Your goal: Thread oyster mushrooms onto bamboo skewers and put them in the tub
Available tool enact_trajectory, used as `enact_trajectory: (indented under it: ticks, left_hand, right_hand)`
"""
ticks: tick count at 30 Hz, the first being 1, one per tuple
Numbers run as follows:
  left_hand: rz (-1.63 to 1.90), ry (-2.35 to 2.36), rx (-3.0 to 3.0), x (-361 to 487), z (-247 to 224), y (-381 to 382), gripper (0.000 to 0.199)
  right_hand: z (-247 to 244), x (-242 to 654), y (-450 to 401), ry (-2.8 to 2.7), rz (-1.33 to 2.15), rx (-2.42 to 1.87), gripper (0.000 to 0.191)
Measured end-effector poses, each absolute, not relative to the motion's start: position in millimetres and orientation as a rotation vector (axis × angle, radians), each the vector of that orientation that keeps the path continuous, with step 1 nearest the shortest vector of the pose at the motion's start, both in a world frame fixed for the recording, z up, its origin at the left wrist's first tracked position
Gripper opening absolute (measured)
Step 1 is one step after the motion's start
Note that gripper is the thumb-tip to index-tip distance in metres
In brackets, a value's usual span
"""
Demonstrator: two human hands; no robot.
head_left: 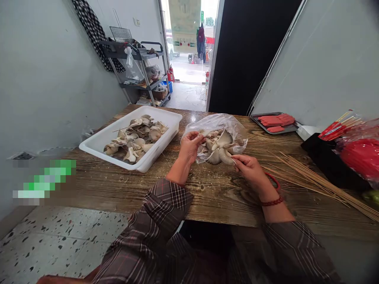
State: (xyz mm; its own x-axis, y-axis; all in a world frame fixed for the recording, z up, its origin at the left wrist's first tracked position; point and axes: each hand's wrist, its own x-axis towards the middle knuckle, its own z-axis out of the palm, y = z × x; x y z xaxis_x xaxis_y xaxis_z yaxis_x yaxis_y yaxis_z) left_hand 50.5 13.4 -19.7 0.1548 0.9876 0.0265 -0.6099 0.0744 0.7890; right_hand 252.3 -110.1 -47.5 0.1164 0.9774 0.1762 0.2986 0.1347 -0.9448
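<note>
Oyster mushrooms (217, 144) lie in a clear plastic bag (229, 121) that is spread open on the wooden table. With thumb and fingertips, my right hand (250, 169) pinches the edge of a grey oyster mushroom (226, 157) at the near side of the bag. My left hand (190, 148) is closed in a pinch at the bag's left edge, right beside the mushrooms; what its fingertips hold I cannot make out. To the left stands a white plastic tub (160, 154) with a heap of oyster mushrooms (134, 138) and a thin stick across them.
Long bamboo skewers (314, 175) lie on the table's (124, 189) right side. Behind them are a dark tray (274, 129) of pinkish-red pieces and a black box (322, 157) with red packets. A shelf cart (139, 55) stands by the doorway.
</note>
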Motion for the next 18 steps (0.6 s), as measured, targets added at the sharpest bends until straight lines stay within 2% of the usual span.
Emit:
enact_trajectory:
  ticks: [8, 18]
  left_hand:
    - [1.311, 0.59, 0.886, 55.9, -22.3, 11.5, 0.042]
    - [1.346, 0.599, 0.977, 55.6, -20.9, 8.9, 0.036]
  right_hand:
    - [-52.3, 253.8, -108.5, -1.396, 0.853, -1.366, 0.04]
    - [-51.5, 252.4, -107.9, -1.34, 0.89, -1.386, 0.044]
